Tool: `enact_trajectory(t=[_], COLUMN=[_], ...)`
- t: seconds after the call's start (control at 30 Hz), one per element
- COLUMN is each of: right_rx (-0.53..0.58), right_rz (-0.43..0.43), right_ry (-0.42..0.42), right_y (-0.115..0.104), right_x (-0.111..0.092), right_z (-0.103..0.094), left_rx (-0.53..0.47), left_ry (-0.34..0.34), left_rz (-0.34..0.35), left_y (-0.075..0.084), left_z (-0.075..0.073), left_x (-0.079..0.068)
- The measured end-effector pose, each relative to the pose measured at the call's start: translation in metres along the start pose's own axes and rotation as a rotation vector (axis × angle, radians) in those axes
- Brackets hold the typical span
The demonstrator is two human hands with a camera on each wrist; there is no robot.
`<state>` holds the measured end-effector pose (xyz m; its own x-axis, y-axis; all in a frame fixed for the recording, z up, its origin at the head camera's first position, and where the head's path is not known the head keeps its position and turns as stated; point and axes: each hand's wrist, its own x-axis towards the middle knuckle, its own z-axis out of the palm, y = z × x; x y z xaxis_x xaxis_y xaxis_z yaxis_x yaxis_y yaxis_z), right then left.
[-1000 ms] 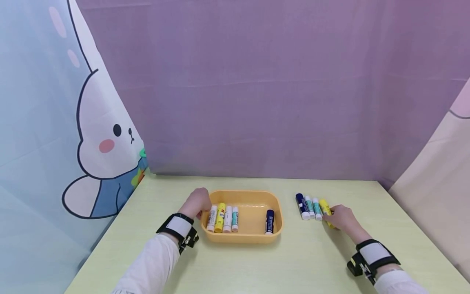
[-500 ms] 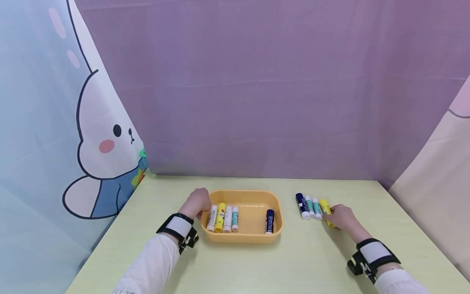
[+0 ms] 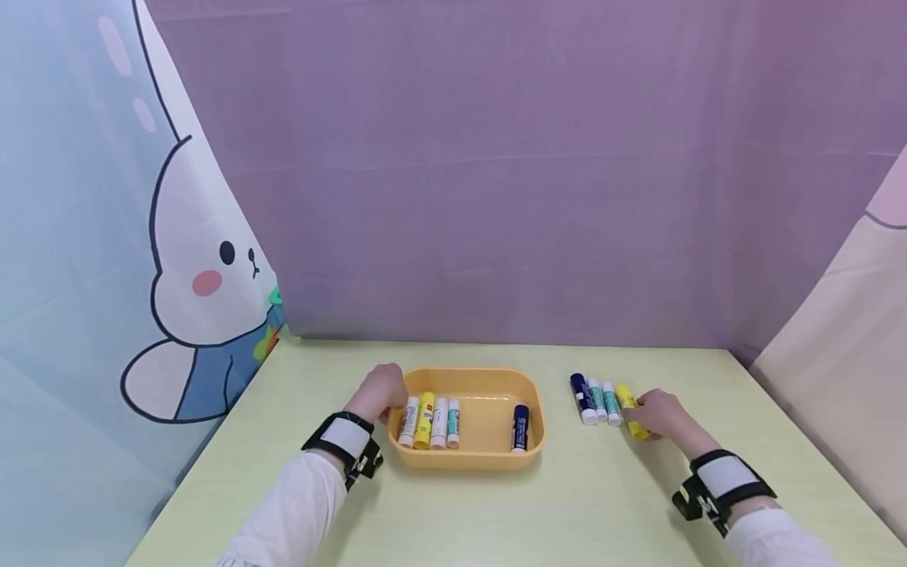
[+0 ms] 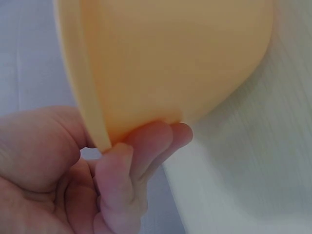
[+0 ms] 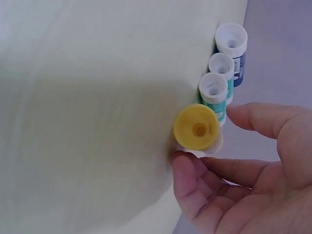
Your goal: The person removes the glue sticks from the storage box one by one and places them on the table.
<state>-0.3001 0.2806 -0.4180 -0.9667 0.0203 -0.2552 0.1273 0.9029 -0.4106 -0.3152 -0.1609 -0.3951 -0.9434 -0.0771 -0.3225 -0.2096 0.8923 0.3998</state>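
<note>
My left hand (image 3: 381, 390) pinches the left rim of a yellow-orange plastic tray (image 3: 471, 461). In the left wrist view, fingertips (image 4: 153, 141) press the tray's outer wall, with the thumb on the other side of the rim. At the right, my right hand (image 3: 660, 413) is beside a yellow glue stick (image 3: 631, 411) lying on the table. The right wrist view has the thumb (image 5: 243, 117) apart from that glue stick and the other fingers bent close to its side. A navy glue stick (image 3: 584, 398) and two small teal-and-white glue sticks (image 3: 611, 403) lie alongside.
Inside the tray, a row at the left holds a white glue stick (image 3: 409, 421), a yellow one (image 3: 423, 420), another white one (image 3: 438, 423) and a teal one (image 3: 453, 423). A navy one (image 3: 520, 428) lies at the tray's right. A purple cloth (image 3: 496, 173) hangs behind the table.
My right hand has shifted slightly up and right, showing more of the yellow glue stick's lower end. The left hand and the tray stay where they were.
</note>
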Motion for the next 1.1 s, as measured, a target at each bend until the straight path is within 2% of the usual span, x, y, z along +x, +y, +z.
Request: enact_trajectory(t=[0.13,0.37,0.73,0.9,1.1], right_rx=[-0.058,-0.198,-0.146,-0.146,-0.092], right_rz=[-0.051,-0.142,-0.281,-0.314,-0.363], right_ry=[0.023,0.13,0.255,0.272,0.283], right_y=[-0.003,-0.018,-0.078,-0.108,-0.142], right_x=[-0.001,-0.003,-0.025,-0.035,-0.046], right_z=[-0.006,-0.019,-0.041,-0.048,-0.049], left_rx=[0.01,0.005,0.009,0.009,0.004], left_ry=[0.002,-0.001,-0.003,-0.004,-0.008], left_rz=[0.017,0.004,0.003,0.004,0.005], left_y=[0.0,0.0,-0.001,0.0,0.001], left_z=[0.0,-0.001,0.001,0.0,-0.001], left_x=[0.001,0.001,0.004,0.003,0.0])
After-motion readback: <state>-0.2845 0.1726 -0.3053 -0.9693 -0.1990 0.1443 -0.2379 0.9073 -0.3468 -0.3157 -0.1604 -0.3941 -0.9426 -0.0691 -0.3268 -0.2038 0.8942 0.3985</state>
